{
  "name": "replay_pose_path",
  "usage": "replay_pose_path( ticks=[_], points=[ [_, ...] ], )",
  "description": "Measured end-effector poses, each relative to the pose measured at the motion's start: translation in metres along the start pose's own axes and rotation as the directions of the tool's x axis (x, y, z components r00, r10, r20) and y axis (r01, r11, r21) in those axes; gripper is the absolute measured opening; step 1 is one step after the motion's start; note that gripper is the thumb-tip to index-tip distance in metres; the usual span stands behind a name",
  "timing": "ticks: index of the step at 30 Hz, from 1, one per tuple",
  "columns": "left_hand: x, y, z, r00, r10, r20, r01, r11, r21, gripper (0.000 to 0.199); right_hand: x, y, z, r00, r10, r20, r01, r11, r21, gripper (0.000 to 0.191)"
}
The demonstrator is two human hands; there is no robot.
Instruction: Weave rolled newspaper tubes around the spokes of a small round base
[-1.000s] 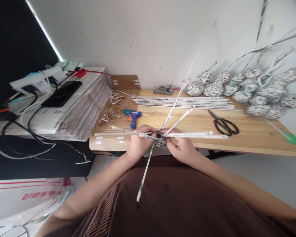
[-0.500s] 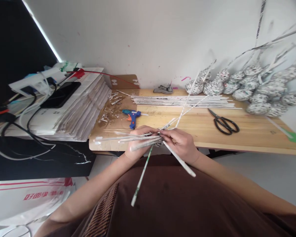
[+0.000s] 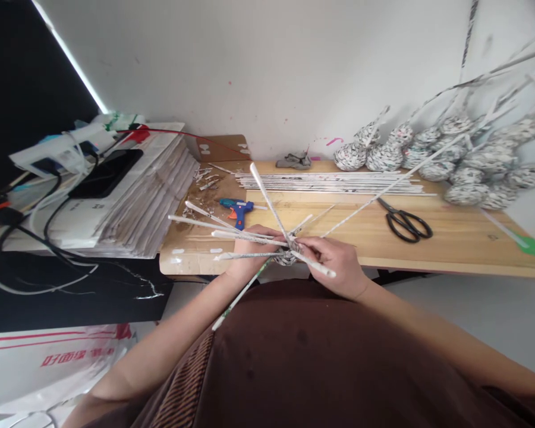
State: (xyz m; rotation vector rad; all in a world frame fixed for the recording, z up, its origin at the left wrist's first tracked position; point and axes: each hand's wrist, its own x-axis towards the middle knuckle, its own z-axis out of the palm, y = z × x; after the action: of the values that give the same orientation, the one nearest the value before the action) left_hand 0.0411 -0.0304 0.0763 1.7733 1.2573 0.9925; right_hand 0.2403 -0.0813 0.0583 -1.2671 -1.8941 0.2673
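Observation:
Between my hands, near the table's front edge, is a small woven paper piece [image 3: 285, 257] with several rolled paper sticks fanning out of it. My left hand [image 3: 248, 252] is closed around its left side, its fingers partly hidden by the sticks. My right hand [image 3: 334, 261] pinches at the centre, where a paper stick [image 3: 314, 263] juts toward me. One long thin paper strand [image 3: 383, 190] runs from near my right fingers up to the right. Another stick [image 3: 267, 196] stands up and away from me. A green-marked stick [image 3: 241, 297] hangs down in front of my body.
Beyond my hands a blue glue gun [image 3: 238, 211] lies on cardboard [image 3: 191, 238]. Black-handled scissors [image 3: 405, 223] rest at the right. A row of paper sticks [image 3: 334, 183] lies near the wall, beside several woven gourd shapes [image 3: 386, 156]. Stacked paper [image 3: 151, 196] with a phone [image 3: 109, 172] stands left.
The woven piece has turned in my hands. One stick now points upward, the green-marked stick has swung left, and the long strand has swung down to the right.

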Motion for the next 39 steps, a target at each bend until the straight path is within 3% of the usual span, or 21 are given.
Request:
replay_pose_path(
  ticks=[1, 2, 4, 7, 9, 11, 12, 16, 19, 21, 23, 26, 33, 35, 39],
  points=[
    [0.000, -0.001, 0.000, 1.000, 0.026, -0.012, -0.026, 0.999, 0.022, 0.007, 0.002, -0.003, -0.003, 0.988, 0.150, 0.042, -0.153, 0.985, 0.076, 0.019],
    [0.000, -0.001, 0.000, 0.998, 0.052, -0.026, -0.051, 0.998, 0.037, 0.006, 0.005, -0.005, -0.006, 0.948, 0.301, 0.106, -0.316, 0.933, 0.173, 0.021],
    [-0.002, -0.002, 0.000, 0.994, 0.100, -0.042, -0.098, 0.994, 0.038, 0.004, 0.013, -0.009, -0.010, 0.799, 0.518, 0.306, -0.601, 0.710, 0.366, 0.025],
    [-0.005, -0.004, 0.001, 0.984, 0.171, -0.037, -0.171, 0.985, 0.001, 0.005, 0.026, -0.013, -0.014, 0.593, 0.571, 0.568, -0.802, 0.359, 0.478, 0.019],
    [-0.008, -0.005, 0.001, 0.979, 0.204, -0.033, -0.204, 0.979, -0.008, 0.008, 0.032, -0.015, -0.014, 0.539, 0.573, 0.617, -0.825, 0.211, 0.525, 0.012],
    [-0.010, -0.005, 0.000, 0.978, 0.209, -0.025, -0.209, 0.978, 0.000, 0.010, 0.035, -0.016, -0.014, 0.548, 0.606, 0.576, -0.793, 0.158, 0.589, 0.010],
    [-0.011, -0.005, 0.000, 0.979, 0.203, -0.023, -0.203, 0.979, 0.003, 0.010, 0.035, -0.017, -0.013, 0.572, 0.619, 0.538, -0.773, 0.187, 0.607, 0.011],
    [-0.011, -0.002, 0.002, 0.987, 0.144, -0.072, -0.143, 0.990, 0.020, 0.006, 0.033, -0.017, -0.010, 0.717, 0.576, 0.394, -0.691, 0.512, 0.511, 0.017],
    [-0.009, 0.000, 0.005, 0.986, 0.132, -0.101, -0.128, 0.991, 0.044, 0.003, 0.030, -0.016, -0.007, 0.835, 0.496, 0.239, -0.551, 0.740, 0.386, 0.017],
    [-0.009, 0.000, 0.006, 0.986, 0.126, -0.105, -0.121, 0.991, 0.058, 0.004, 0.028, -0.015, -0.005, 0.895, 0.420, 0.149, -0.446, 0.845, 0.294, 0.017],
    [-0.009, 0.000, 0.006, 0.988, 0.113, -0.104, -0.105, 0.991, 0.077, 0.005, 0.027, -0.016, -0.004, 0.915, 0.387, 0.114, -0.403, 0.878, 0.259, 0.019],
    [-0.009, 0.002, 0.005, 0.988, 0.120, -0.097, -0.111, 0.989, 0.093, 0.005, 0.026, -0.016, -0.004, 0.902, 0.410, 0.138, -0.432, 0.850, 0.302, 0.018],
    [-0.009, 0.008, 0.004, 0.990, 0.111, -0.086, -0.102, 0.990, 0.100, 0.004, 0.039, -0.006, -0.006, 0.847, 0.412, 0.337, -0.501, 0.830, 0.244, 0.023],
    [-0.009, 0.007, 0.004, 0.989, 0.109, -0.098, -0.102, 0.992, 0.075, 0.002, 0.044, -0.004, -0.006, 0.795, 0.468, 0.386, -0.593, 0.736, 0.329, 0.020],
    [-0.011, 0.005, 0.004, 0.991, 0.113, -0.075, -0.110, 0.993, 0.048, 0.005, 0.049, -0.007, -0.006, 0.601, 0.584, 0.546, -0.796, 0.375, 0.474, 0.017]
  ],
)
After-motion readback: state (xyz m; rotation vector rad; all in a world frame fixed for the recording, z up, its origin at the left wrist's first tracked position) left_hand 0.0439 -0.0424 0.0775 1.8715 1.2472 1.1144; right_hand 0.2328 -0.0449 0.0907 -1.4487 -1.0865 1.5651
